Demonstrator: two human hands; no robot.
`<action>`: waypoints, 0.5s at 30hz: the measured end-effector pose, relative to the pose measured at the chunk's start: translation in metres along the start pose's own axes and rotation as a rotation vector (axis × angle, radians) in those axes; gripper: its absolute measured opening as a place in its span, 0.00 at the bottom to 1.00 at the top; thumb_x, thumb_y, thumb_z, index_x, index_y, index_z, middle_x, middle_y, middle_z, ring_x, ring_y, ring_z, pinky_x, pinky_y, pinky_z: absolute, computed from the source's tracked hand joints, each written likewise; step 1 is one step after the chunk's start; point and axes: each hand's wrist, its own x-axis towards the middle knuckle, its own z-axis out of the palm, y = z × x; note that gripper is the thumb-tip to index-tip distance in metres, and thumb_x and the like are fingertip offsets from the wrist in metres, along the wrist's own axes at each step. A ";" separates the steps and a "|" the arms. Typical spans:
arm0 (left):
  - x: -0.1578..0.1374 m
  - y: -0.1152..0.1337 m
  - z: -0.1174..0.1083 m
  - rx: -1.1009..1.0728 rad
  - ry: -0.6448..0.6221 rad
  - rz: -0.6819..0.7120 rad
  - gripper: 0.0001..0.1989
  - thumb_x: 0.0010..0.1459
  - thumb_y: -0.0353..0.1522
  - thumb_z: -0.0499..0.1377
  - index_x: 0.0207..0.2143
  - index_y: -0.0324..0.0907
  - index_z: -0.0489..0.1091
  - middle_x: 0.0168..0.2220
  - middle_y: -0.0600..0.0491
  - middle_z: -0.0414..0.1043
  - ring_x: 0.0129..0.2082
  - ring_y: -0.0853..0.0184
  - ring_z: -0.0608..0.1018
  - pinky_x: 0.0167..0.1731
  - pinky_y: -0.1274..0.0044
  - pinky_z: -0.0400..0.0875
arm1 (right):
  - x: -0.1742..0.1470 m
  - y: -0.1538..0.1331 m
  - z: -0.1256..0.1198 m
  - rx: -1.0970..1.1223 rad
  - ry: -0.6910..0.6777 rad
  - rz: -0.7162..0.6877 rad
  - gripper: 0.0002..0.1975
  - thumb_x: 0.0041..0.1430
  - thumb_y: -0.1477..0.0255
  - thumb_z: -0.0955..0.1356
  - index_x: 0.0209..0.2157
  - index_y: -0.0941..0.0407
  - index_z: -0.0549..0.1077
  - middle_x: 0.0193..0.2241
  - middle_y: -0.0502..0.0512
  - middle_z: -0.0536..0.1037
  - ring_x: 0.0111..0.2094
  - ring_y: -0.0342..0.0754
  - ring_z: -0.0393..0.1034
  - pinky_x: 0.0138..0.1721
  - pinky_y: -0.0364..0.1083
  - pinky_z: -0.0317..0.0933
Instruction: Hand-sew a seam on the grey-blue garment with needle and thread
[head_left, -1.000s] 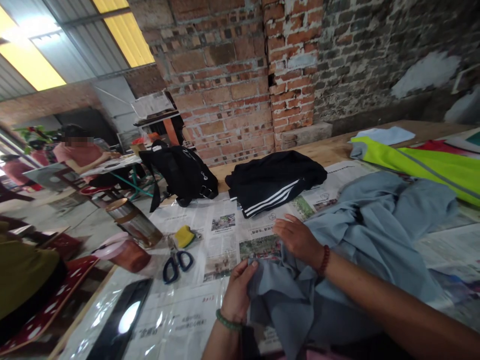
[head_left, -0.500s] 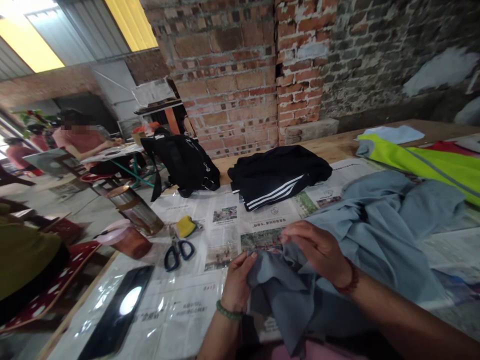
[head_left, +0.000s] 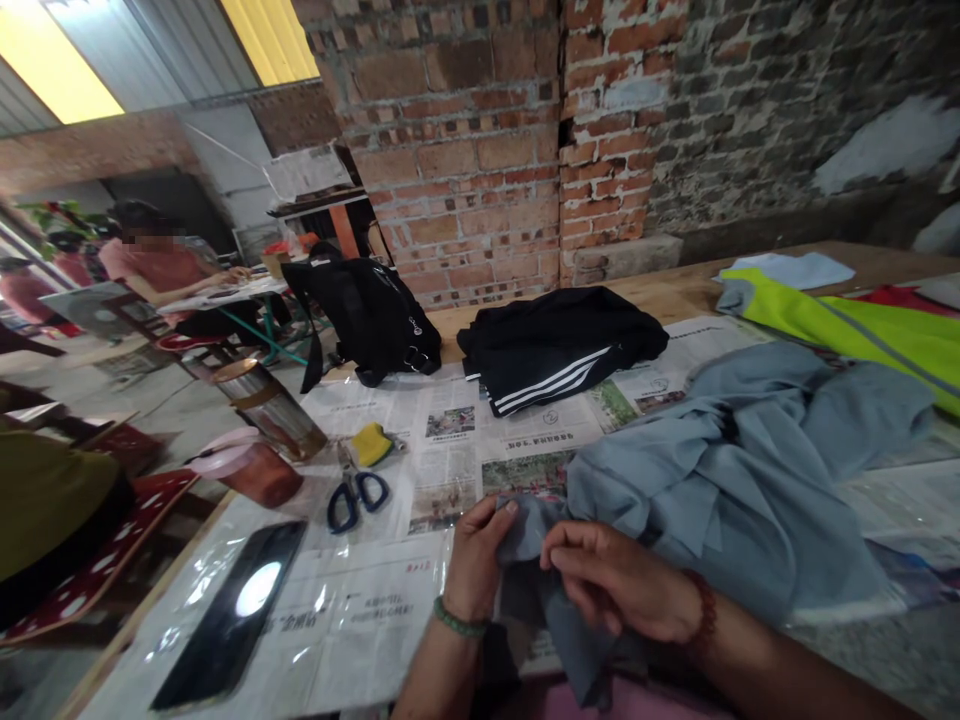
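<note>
My left hand (head_left: 478, 560), with a green bead bracelet, pinches the edge of a grey cloth (head_left: 682, 480) between thumb and fingers. Just to its right, my right hand (head_left: 622, 580), wearing a red bead bracelet, has thumb and forefinger pressed together close to the same edge. Whatever lies between those right fingertips is too small to make out. The cloth hangs down below both hands and spreads crumpled over the table to the right. Scissors (head_left: 358, 497) with dark blue handles lie left of my hands, beside a yellow-green sponge-like piece (head_left: 372, 444).
Newspaper under clear plastic (head_left: 352, 610) covers the table. On the left are a phone (head_left: 232, 610), a pink-lidded cup (head_left: 251, 470) and a metal flask (head_left: 270, 408). Behind stand a black bag (head_left: 382, 320), black striped clothing (head_left: 562, 345) and a yellow vest (head_left: 847, 325). A person (head_left: 161, 265) sits farther back.
My right hand has moved down and slightly left, from above the cloth to in front of its edge. The left hand keeps its pinch nearly in place.
</note>
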 end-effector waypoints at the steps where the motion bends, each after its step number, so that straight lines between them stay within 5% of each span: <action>1: 0.000 0.000 -0.001 0.014 -0.009 0.016 0.09 0.39 0.33 0.67 0.24 0.37 0.74 0.22 0.54 0.73 0.22 0.71 0.71 0.22 0.82 0.65 | 0.004 0.002 0.002 0.000 0.060 -0.008 0.15 0.51 0.61 0.66 0.32 0.59 0.66 0.11 0.41 0.65 0.08 0.33 0.51 0.09 0.33 0.44; 15: -0.004 -0.002 -0.003 0.104 -0.068 0.152 0.06 0.43 0.32 0.64 0.26 0.39 0.76 0.25 0.54 0.73 0.26 0.68 0.71 0.28 0.79 0.65 | 0.014 0.008 0.001 -0.025 0.195 -0.018 0.16 0.50 0.59 0.66 0.30 0.59 0.66 0.10 0.41 0.64 0.07 0.33 0.50 0.09 0.35 0.42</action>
